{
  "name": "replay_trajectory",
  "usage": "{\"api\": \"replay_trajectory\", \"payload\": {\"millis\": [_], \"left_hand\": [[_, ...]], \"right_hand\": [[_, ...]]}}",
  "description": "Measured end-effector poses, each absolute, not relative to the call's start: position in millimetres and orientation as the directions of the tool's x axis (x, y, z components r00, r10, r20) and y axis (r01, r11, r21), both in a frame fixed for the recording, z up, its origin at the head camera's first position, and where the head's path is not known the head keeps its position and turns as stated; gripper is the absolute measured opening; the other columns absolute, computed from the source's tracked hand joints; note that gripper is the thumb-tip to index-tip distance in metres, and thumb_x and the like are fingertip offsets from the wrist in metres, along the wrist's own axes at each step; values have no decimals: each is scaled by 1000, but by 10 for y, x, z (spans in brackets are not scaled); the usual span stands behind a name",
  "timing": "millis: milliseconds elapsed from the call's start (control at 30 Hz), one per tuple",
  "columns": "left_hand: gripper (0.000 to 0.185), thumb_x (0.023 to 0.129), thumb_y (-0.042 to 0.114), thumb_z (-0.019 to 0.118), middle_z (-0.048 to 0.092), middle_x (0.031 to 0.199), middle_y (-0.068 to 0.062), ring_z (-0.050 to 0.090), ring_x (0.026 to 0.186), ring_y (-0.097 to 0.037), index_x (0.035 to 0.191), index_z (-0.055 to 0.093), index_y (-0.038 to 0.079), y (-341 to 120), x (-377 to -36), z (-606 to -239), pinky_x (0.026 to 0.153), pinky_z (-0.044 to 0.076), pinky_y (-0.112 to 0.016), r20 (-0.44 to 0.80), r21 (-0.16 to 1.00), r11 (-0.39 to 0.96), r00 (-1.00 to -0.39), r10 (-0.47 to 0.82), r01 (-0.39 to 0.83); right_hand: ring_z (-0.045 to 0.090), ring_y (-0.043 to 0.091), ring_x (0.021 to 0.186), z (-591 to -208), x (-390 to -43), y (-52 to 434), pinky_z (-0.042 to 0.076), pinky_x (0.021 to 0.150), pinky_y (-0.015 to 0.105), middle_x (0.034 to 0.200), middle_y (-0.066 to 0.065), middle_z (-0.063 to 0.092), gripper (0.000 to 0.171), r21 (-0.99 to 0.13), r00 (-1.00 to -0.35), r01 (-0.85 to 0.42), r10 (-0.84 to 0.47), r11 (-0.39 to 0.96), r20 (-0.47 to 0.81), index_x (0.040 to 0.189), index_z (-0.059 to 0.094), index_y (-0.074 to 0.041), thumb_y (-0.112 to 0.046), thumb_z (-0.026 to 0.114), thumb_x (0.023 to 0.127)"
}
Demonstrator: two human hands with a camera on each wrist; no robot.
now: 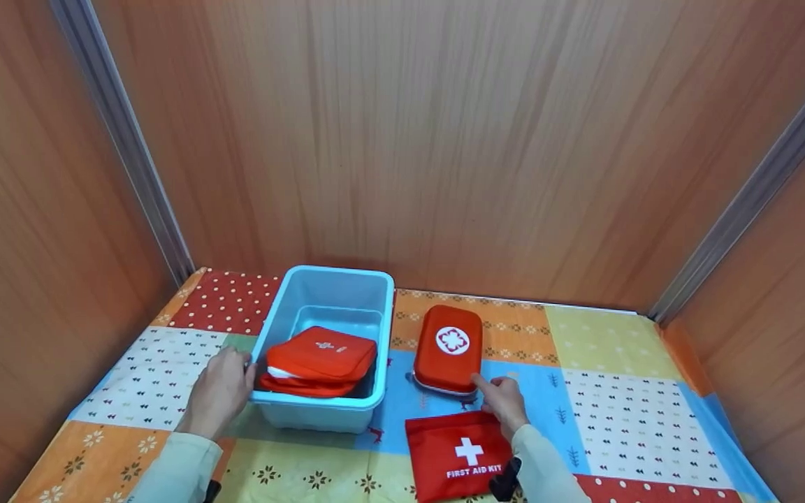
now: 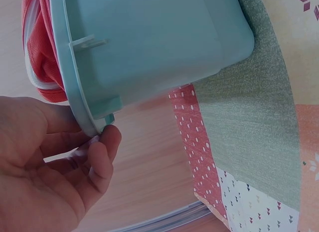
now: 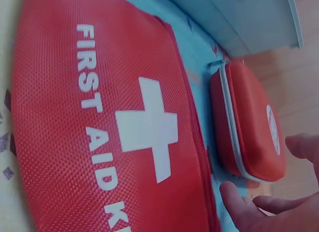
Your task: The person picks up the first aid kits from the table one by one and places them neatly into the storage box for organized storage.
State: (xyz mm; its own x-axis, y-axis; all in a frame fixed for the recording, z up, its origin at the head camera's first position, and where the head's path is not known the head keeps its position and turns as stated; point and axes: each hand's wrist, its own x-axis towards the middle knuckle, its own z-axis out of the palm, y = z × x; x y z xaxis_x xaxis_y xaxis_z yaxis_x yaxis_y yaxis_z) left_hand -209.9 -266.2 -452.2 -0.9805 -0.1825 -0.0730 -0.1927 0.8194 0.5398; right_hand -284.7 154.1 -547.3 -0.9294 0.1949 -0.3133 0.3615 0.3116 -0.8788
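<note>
On the left, the left hand [image 1: 219, 391] is at the near left corner of a light blue plastic tub [image 1: 284, 318]. Its fingers are curled over the rim, and the left wrist view shows the fingertips [image 2: 107, 142] pressed right up under the edge, so the hand has hold of the tub. The tub sits on a patchwork tablecloth [image 1: 619, 391] with squares of red, orange, yellow, blue and white.

Inside the tub lies a soft orange-red first aid pouch [image 1: 322, 353] with a small white mark on top. It leans on the near wall of the tub, and some more red and white cloth shows under it.

Just to the right of the tub, on the cloth, lies a hard red first aid case [image 1: 448, 348] with a white round cross badge and a grey zip around its side. It lies flat and does not touch the tub.

The right hand [image 1: 504, 402] is at the near end of this case. Its pointing finger is stretched out and touches the near edge of the case. The other fingers are loosely bent and hold nothing.

Close to the person, just beside the right hand, lies a flat red bag [image 1: 455, 454] with a white cross and the words FIRST AID KIT.
</note>
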Motion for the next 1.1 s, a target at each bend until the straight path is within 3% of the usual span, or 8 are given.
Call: {"api": "replay_trajectory", "payload": {"millis": [100,267,467,600,733,1100], "left_hand": [[38,94,12,64,53,94,-16,56,86,-25,121,57,-12,-2675,-2096,-4523,62,47,-29,-68,549,814,-981,-185,-191],[38,94,11,63,53,94,-16,55,86,-25,123,56,-14,-2674,-2091,-4528,62,47,-29,-56,555,811,-981,-184,-184],[37,92,11,65,54,92,-16,56,84,-24,120,59,-13,-2658,-2095,-4528,61,48,-29,-30,530,830,-982,-186,-173],[36,93,12,65,53,91,-15,55,82,-23,118,60,-13,-2656,-2105,-4535,61,47,-29,-43,528,830,-982,-184,-179],[32,93,11,65,53,91,-14,55,82,-22,116,60,-12,-2648,-2107,-4541,61,47,-29,-49,533,826,-981,-186,-183],[32,92,11,66,54,91,-14,56,82,-22,115,61,-10,-2659,-2096,-4542,61,48,-29,-24,521,836,-982,-186,-171]], "right_hand": [[54,26,83,-5514,-2872,1530,49,69,28,86,10,49,44,-887,-924,374,190,270,-332,110,47,1,-37,63,93],[54,24,82,-5556,-2916,1510,48,70,26,90,10,51,47,-890,-920,383,181,246,-346,112,46,1,-38,64,93],[52,22,73,-5581,-2964,1467,46,68,27,82,9,52,43,-900,-919,384,175,207,-352,105,50,0,-38,66,91],[56,26,87,-5608,-2961,1432,53,78,32,103,15,56,54,-902,-912,401,161,161,-376,115,46,2,-40,68,90],[54,32,104,-5609,-2956,1392,53,91,40,125,21,49,65,-900,-901,423,153,107,-406,126,38,3,-41,69,89],[62,33,100,-5537,-3012,1304,57,81,36,123,24,49,59,-895,-885,444,135,-39,-445,131,34,8,-23,67,93]]}}
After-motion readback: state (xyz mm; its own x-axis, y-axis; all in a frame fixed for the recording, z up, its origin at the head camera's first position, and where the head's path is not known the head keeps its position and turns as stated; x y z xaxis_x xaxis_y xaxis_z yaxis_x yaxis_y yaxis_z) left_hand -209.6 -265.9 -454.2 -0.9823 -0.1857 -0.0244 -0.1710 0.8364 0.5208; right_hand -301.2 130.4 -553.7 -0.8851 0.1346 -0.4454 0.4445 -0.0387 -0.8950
